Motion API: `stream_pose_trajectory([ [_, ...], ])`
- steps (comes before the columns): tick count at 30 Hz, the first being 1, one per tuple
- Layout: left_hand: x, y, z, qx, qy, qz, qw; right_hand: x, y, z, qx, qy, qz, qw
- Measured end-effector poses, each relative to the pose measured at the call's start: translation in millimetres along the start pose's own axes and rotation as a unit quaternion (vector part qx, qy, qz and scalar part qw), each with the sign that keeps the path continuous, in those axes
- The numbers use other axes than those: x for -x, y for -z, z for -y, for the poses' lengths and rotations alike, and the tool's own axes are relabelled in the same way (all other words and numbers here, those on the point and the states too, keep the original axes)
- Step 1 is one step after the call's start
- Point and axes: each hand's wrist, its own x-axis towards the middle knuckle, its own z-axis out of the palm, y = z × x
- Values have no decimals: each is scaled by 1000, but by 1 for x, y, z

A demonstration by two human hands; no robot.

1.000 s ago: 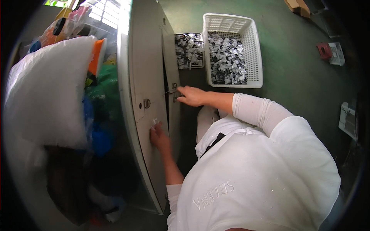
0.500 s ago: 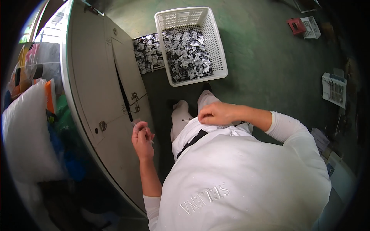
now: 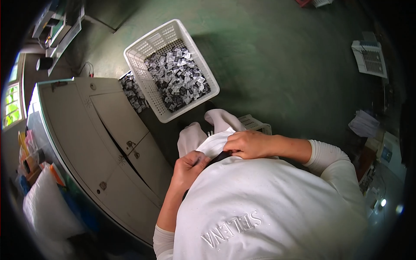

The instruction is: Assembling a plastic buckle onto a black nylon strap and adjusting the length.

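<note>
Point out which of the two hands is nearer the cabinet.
The left hand: it is on the side toward the cabinet, while the right hand lies farther away from it.

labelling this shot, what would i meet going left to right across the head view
From left to right: window, pale cabinet, left hand, right hand, white papers. I left out the crate, which overlaps others in the order.

Packets [image 3: 177, 78] in basket [image 3: 156, 42], cabinet [image 3: 97, 149] to its left, apparently more packets [image 3: 133, 93] between them.
</note>
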Motion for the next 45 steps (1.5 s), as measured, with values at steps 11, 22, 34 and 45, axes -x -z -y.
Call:
stream_pose_trajectory([
  [11,-59,-4,-41,-318,-108,219,916,18,-12,-18,-88,-25,-180,979],
  [22,-121,-25,-76,-320,-116,319,885,19,44,-56,-325,-1,-152,934],
  [34,-261,-190,-127,-198,182,412,871,158,158,-176,-309,-26,-362,879],
  [45,-367,-372,-264,-239,169,356,887,265,273,-272,-233,-61,-564,790],
])
